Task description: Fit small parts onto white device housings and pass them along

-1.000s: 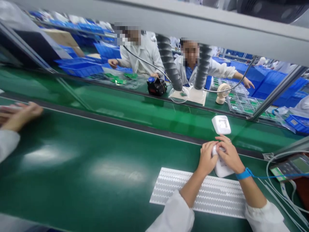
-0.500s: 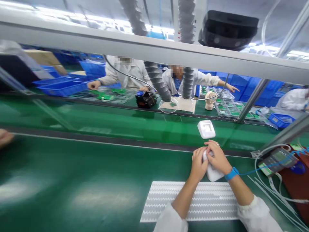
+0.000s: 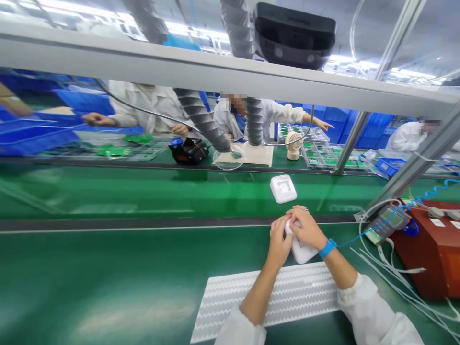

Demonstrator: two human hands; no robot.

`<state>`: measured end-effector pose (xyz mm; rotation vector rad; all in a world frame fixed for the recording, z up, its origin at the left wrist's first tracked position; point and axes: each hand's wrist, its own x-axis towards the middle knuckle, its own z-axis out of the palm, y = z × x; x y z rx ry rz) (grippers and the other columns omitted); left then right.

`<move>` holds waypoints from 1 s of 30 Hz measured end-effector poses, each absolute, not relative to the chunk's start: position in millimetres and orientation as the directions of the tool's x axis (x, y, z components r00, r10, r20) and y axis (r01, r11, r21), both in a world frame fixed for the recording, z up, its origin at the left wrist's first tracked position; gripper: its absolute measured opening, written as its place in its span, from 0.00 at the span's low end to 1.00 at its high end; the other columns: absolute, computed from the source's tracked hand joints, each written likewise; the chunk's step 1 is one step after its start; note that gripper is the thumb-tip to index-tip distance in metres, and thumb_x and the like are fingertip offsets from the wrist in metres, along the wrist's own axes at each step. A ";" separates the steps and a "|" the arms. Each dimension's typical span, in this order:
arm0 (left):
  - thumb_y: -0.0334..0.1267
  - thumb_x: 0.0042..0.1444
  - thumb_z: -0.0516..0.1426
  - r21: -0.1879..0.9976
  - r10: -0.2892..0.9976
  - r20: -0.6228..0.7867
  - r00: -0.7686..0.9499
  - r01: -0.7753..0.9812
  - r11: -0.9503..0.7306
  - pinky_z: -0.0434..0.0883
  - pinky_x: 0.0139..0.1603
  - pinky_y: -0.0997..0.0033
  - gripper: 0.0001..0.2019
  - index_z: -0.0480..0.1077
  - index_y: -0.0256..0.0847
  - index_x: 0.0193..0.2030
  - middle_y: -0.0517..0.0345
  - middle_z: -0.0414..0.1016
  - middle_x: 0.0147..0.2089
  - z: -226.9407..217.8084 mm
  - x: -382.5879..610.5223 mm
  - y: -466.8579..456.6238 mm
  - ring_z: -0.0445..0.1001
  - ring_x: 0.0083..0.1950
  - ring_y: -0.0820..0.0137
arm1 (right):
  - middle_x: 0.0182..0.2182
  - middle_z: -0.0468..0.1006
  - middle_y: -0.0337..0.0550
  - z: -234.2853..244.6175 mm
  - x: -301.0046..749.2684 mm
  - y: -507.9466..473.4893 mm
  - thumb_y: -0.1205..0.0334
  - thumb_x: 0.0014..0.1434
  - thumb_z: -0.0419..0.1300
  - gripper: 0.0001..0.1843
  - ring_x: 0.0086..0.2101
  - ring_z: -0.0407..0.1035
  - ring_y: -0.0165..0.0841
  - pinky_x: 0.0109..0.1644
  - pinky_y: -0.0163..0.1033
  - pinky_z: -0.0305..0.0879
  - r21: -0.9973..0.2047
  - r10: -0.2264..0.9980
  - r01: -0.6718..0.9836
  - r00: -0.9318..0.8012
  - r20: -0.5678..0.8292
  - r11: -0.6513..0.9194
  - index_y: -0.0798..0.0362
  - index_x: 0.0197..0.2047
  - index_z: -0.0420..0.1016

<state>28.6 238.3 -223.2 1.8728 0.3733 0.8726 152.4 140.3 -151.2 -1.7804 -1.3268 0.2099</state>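
A white, rounded-square plastic housing (image 3: 304, 254) rests on the green bench, partly covered by both hands. My left hand (image 3: 281, 241) has its fingers bent around the housing's far left side. From the right, my right hand (image 3: 307, 231) presses its fingers on the same far part, close against the left; what lies under the fingertips is hidden. A blue band circles my right wrist. Beneath my forearms lies a white sheet (image 3: 287, 297) with rows of zigzag strips. A second white housing (image 3: 283, 189), with a square recess, sits beyond on the green belt.
To the right are a handheld meter (image 3: 390, 221), a dark red box (image 3: 427, 249) and loose white cables (image 3: 391, 282). A metal post (image 3: 406, 165) and an overhead rail (image 3: 215, 72) frame the bench. Co-workers in white coats sit across the belt near a small fan (image 3: 293, 145).
My view has turned to the right, so the scene sits further left and more of the red box shows. Both hands stay on the housing. Another person's hand at the left edge has left view.
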 end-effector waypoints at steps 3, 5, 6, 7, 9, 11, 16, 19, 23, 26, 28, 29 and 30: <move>0.31 0.58 0.54 0.883 0.599 0.406 0.691 -0.129 -0.451 0.66 0.78 0.42 0.31 0.77 0.42 0.68 0.44 0.79 0.70 -220.4 27.9 235.3 0.72 0.71 0.49 | 0.52 0.86 0.48 -150.3 153.1 139.1 0.70 0.60 0.61 0.09 0.64 0.71 0.50 0.74 0.65 0.62 -0.732 0.843 0.680 0.412 0.345 -0.033 0.45 0.36 0.69; 0.31 0.58 0.55 0.888 0.602 0.397 0.693 -0.124 -0.443 0.67 0.77 0.43 0.31 0.77 0.43 0.68 0.45 0.79 0.69 -216.9 27.4 233.4 0.72 0.71 0.50 | 0.51 0.86 0.48 -151.1 154.0 139.1 0.68 0.61 0.61 0.07 0.63 0.71 0.51 0.74 0.65 0.61 -0.733 0.845 0.680 0.404 0.350 -0.021 0.45 0.36 0.70; 0.31 0.58 0.55 0.891 0.602 0.391 0.697 -0.121 -0.438 0.67 0.77 0.43 0.30 0.77 0.43 0.68 0.45 0.79 0.69 -214.8 27.1 232.6 0.72 0.71 0.50 | 0.51 0.86 0.49 -151.7 154.3 139.2 0.67 0.62 0.61 0.06 0.63 0.71 0.51 0.73 0.64 0.62 -0.731 0.845 0.682 0.401 0.353 -0.018 0.45 0.36 0.70; 0.31 0.58 0.55 0.893 0.600 0.384 0.701 -0.119 -0.433 0.67 0.77 0.44 0.30 0.77 0.43 0.68 0.45 0.80 0.69 -212.5 26.6 231.9 0.72 0.70 0.50 | 0.51 0.86 0.49 -152.4 154.3 139.4 0.66 0.62 0.61 0.06 0.62 0.71 0.51 0.72 0.64 0.63 -0.728 0.845 0.685 0.401 0.354 -0.020 0.45 0.36 0.70; 0.31 0.57 0.55 0.898 0.600 0.375 0.707 -0.117 -0.423 0.67 0.76 0.44 0.30 0.77 0.43 0.67 0.46 0.80 0.68 -208.4 25.6 231.0 0.73 0.70 0.51 | 0.51 0.85 0.50 -153.2 153.6 139.7 0.66 0.62 0.60 0.05 0.59 0.72 0.51 0.68 0.62 0.65 -0.725 0.844 0.688 0.407 0.348 -0.033 0.45 0.35 0.69; 0.31 0.57 0.55 0.903 0.604 0.367 0.708 -0.115 -0.414 0.67 0.76 0.45 0.30 0.78 0.43 0.67 0.46 0.80 0.68 -205.8 24.9 231.0 0.72 0.70 0.51 | 0.52 0.85 0.50 -152.8 152.8 139.8 0.65 0.61 0.60 0.04 0.58 0.73 0.50 0.65 0.60 0.66 -0.727 0.841 0.685 0.421 0.340 -0.049 0.46 0.35 0.69; 0.31 0.56 0.55 0.934 0.635 0.321 0.702 -0.122 -0.337 0.67 0.77 0.44 0.29 0.79 0.43 0.64 0.46 0.81 0.67 -207.4 25.5 233.3 0.73 0.70 0.50 | 0.51 0.86 0.49 -150.5 153.5 140.6 0.65 0.58 0.60 0.04 0.56 0.73 0.49 0.64 0.58 0.66 -0.749 0.843 0.662 0.423 0.331 -0.038 0.46 0.34 0.70; 0.29 0.57 0.54 0.970 0.691 0.235 0.684 -0.122 -0.209 0.71 0.72 0.48 0.24 0.80 0.42 0.59 0.48 0.83 0.62 -203.3 25.6 235.4 0.78 0.65 0.54 | 0.50 0.86 0.49 -150.8 155.7 141.7 0.65 0.58 0.60 0.04 0.56 0.73 0.49 0.63 0.57 0.67 -0.756 0.842 0.653 0.425 0.331 -0.032 0.45 0.34 0.71; 0.25 0.56 0.56 0.983 0.812 0.182 0.554 -0.129 -0.132 0.75 0.66 0.57 0.24 0.77 0.42 0.58 0.49 0.84 0.59 -172.9 29.0 251.8 0.79 0.60 0.60 | 0.51 0.87 0.50 -151.9 160.4 142.5 0.64 0.59 0.61 0.04 0.59 0.73 0.50 0.65 0.59 0.67 -0.745 0.846 0.666 0.411 0.340 -0.024 0.45 0.35 0.71; 0.28 0.63 0.57 0.985 0.869 0.072 0.490 -0.171 0.014 0.76 0.57 0.63 0.32 0.69 0.42 0.74 0.49 0.85 0.57 -135.0 37.0 279.7 0.80 0.52 0.64 | 0.49 0.88 0.49 -153.3 164.2 143.2 0.63 0.60 0.61 0.04 0.58 0.73 0.50 0.64 0.59 0.68 -0.734 0.851 0.678 0.402 0.338 -0.029 0.44 0.35 0.71; 0.32 0.65 0.59 0.974 0.879 -0.080 0.469 -0.151 0.169 0.74 0.48 0.67 0.35 0.63 0.41 0.80 0.49 0.86 0.57 -108.7 39.7 295.4 0.81 0.49 0.65 | 0.48 0.88 0.49 -154.7 166.4 143.8 0.63 0.61 0.60 0.04 0.57 0.73 0.50 0.64 0.59 0.69 -0.730 0.855 0.683 0.393 0.338 -0.026 0.44 0.35 0.70; 0.33 0.66 0.60 0.966 0.884 -0.134 0.449 -0.138 0.217 0.73 0.46 0.68 0.35 0.64 0.40 0.80 0.48 0.86 0.56 -96.0 38.1 298.6 0.81 0.49 0.65 | 0.48 0.88 0.49 -155.6 167.4 144.1 0.62 0.61 0.60 0.03 0.57 0.74 0.50 0.63 0.59 0.70 -0.727 0.856 0.686 0.390 0.340 -0.024 0.44 0.34 0.70; 0.33 0.66 0.61 0.965 0.889 -0.139 0.437 -0.143 0.221 0.72 0.46 0.69 0.34 0.66 0.39 0.79 0.48 0.86 0.57 -83.8 33.7 297.2 0.80 0.49 0.66 | 0.48 0.88 0.49 -156.8 168.4 144.5 0.61 0.61 0.60 0.03 0.57 0.74 0.50 0.63 0.59 0.70 -0.724 0.856 0.689 0.389 0.341 -0.024 0.44 0.34 0.70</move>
